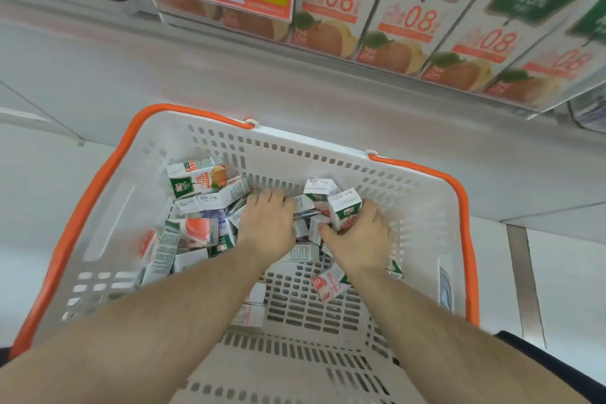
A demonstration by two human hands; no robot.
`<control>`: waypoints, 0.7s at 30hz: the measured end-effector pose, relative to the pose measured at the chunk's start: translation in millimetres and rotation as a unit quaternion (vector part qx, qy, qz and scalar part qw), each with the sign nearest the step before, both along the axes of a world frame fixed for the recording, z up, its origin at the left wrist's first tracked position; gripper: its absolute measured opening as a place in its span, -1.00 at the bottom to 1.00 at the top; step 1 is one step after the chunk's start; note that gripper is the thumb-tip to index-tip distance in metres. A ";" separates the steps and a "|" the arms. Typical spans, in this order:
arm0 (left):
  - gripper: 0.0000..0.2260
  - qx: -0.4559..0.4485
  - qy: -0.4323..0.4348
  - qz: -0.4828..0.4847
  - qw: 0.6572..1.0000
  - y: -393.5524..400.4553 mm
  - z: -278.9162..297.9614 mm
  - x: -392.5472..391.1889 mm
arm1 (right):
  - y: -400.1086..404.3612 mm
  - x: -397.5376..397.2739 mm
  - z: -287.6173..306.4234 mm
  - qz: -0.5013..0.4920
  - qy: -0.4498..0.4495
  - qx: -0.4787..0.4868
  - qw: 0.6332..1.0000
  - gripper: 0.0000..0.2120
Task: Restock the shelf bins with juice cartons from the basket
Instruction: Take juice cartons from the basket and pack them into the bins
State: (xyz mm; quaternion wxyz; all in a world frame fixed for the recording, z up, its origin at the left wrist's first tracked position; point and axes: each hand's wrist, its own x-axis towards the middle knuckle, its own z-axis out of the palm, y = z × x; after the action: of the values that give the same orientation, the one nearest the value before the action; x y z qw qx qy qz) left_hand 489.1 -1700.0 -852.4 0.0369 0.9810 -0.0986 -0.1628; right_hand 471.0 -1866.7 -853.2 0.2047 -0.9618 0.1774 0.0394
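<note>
Carton [344, 208] upright in basket [328, 149], right hand [362, 239] fingers gripping it

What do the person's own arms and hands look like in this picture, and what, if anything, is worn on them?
Both forearms are bare all the way into the frame: no sleeves, gloves, watch, rings or bands show on the left hand or the right hand. Fine hair shows along the forearms. Fingernails are hidden.

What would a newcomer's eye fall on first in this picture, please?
Probably the white basket with orange handles, filling the middle. Both hands reach into its jumble of small juice cartons: the right hand grips an upright carton, the left hand rests beside it. Large cartons line the shelf above.
</note>
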 end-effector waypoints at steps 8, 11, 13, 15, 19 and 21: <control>-0.53 -0.054 0.103 0.051 0.992 -13.8 -24.3 38.3 | -10.2 -3.8 19.3 0.028 -0.041 0.106 0.993 -0.64; -0.56 -0.031 0.073 0.029 0.996 -14.9 -28.0 40.3 | -17.5 -10.3 30.2 0.054 -0.016 0.139 0.989 -0.62; -0.56 -0.038 0.050 0.017 0.998 -11.0 -26.0 38.6 | -21.5 -13.8 35.7 0.058 0.014 0.158 0.986 -0.60; -0.52 -0.053 0.040 0.010 0.998 -2.5 -18.7 35.2 | -22.5 -15.8 42.8 0.052 0.036 0.186 0.980 -0.60; -0.50 -0.154 0.114 0.051 0.980 24.0 17.9 26.4 | -14.1 -13.8 64.9 -0.061 0.066 0.286 0.954 -0.56; -0.56 -0.235 0.176 0.110 0.950 37.9 42.8 21.3 | -8.5 -11.4 82.2 -0.100 0.078 0.350 0.928 -0.51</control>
State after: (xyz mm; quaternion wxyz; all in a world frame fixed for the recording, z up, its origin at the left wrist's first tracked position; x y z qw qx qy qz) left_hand 510.4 -1662.1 -809.6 0.3005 0.9050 -0.0179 -0.3005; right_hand 459.6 -1875.2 -771.0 0.5172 -0.7999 0.2633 0.1530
